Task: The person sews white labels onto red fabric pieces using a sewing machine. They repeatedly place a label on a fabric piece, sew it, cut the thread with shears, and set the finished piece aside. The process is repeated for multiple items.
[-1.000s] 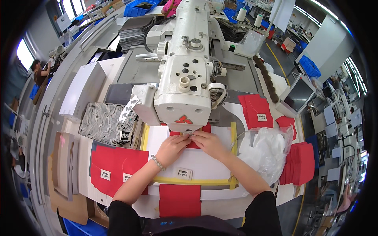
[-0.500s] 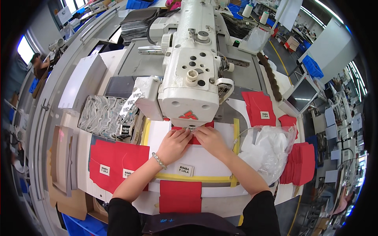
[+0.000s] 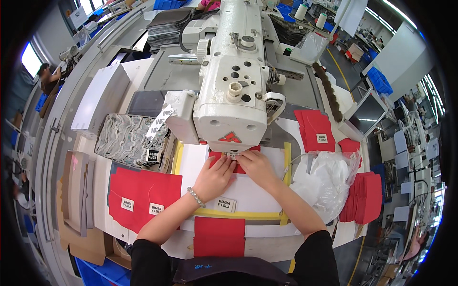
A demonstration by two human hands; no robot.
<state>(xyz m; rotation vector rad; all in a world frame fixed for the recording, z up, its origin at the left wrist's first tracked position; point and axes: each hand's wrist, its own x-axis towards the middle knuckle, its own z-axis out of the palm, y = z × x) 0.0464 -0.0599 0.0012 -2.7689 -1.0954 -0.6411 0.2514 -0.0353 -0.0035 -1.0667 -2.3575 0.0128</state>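
Under the head of a large white sewing machine (image 3: 231, 114), a red fabric piece (image 3: 239, 169) lies on a white sheet. A small pale label (image 3: 232, 155) is on it, partly hidden by my fingertips. My left hand (image 3: 215, 177) comes at the label from the left, fingers bent together with the tips at its edge. From the right, my right hand (image 3: 256, 167) grips the label's other side, fingers closed and nearly touching those of the left. A loose label (image 3: 225, 204) lies on the sheet nearer to me.
Red pieces with labels (image 3: 138, 190) lie at left; a plain red piece (image 3: 219, 237) is at the front edge. A box of folded label strips (image 3: 126, 140) stands at back left. On the right are a clear plastic bag (image 3: 322, 183) and stacked red pieces (image 3: 363, 198).
Both hands stay at the label; their fingers have shifted only slightly, the left hand a little toward the right. The whole view has moved a trifle.
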